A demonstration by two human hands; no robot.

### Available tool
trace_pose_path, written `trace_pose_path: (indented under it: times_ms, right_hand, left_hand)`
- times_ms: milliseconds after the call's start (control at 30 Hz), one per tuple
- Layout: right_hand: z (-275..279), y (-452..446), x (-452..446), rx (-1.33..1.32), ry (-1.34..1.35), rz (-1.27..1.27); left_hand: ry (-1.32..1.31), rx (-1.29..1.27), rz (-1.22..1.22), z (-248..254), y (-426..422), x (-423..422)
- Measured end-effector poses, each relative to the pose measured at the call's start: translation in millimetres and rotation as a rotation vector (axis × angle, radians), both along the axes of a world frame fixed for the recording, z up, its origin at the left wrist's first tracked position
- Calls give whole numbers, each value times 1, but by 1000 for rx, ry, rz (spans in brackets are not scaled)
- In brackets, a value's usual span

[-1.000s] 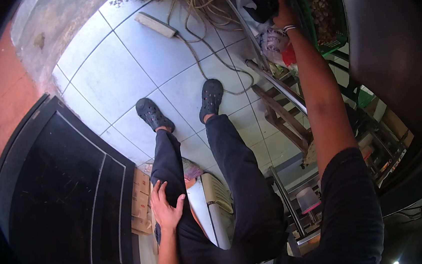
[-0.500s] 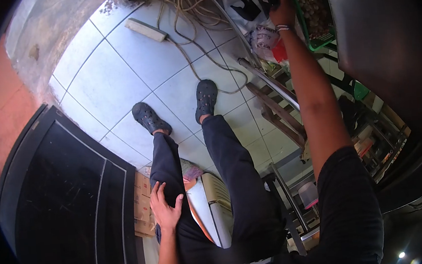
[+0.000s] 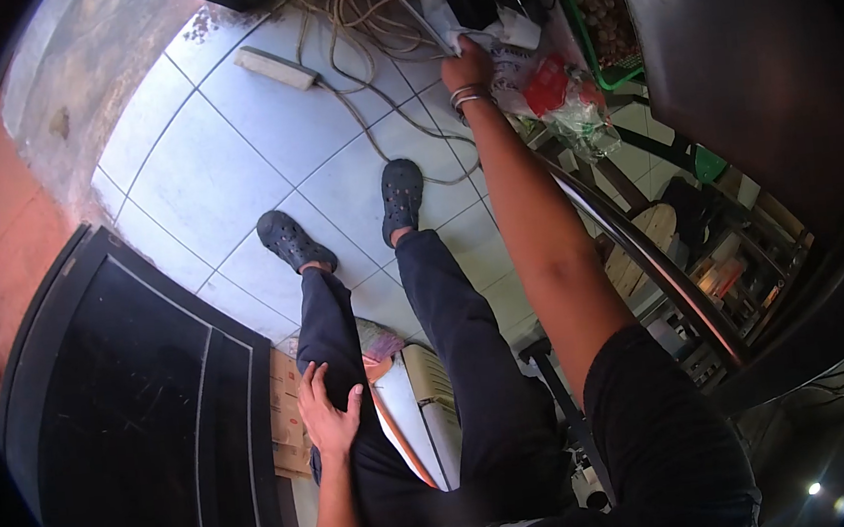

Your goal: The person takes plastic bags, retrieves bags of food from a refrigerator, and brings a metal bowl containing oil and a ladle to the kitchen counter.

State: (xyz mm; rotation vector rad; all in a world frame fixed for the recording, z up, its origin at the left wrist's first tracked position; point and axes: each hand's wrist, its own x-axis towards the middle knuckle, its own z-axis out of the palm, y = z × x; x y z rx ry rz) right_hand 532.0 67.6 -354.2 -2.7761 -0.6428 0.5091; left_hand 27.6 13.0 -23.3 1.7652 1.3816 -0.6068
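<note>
My left hand [image 3: 329, 412] rests on my left leg with its fingers spread, holding nothing. At the upper right, my right hand [image 3: 468, 67] is closed at the lower edge of a white plastic bag [image 3: 437, 6], beside a metal rail. Its fingertips are hidden, so I cannot tell whether it grips the bag, the rail or something else. Just beyond the hand a black object [image 3: 472, 4] lies on the white plastic. Right of the wrist are a red plastic packet [image 3: 548, 85] and crumpled clear plastic [image 3: 582, 121].
A green crate [image 3: 576, 29] of small brownish pieces stands right of the bags. Coiled cord [image 3: 360, 8] and a whitish bar [image 3: 274, 68] lie on the tiles. A black door [image 3: 105, 422] is at left, a cardboard box [image 3: 288, 416] beside it. A dark curved surface [image 3: 724, 46] looms at right.
My right hand has left the dark object it was at and moved left and nearer to me, to the bag's edge. The red packet and clear plastic show more. My left hand stayed put.
</note>
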Motion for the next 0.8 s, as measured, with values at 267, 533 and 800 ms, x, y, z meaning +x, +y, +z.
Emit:
trace_pose_path:
  times_ms: [267, 533, 800]
  right_hand:
    - [-21, -99, 43, -363, -936, 52]
    - [32, -86, 164, -233, -311, 283]
    - [60, -64, 130, -258, -83, 654]
  left_hand:
    - [-8, 16, 7, -1, 0, -10]
    - [-18, 16, 20, -1, 0, -17]
    - [-21, 16, 21, -2, 1, -17]
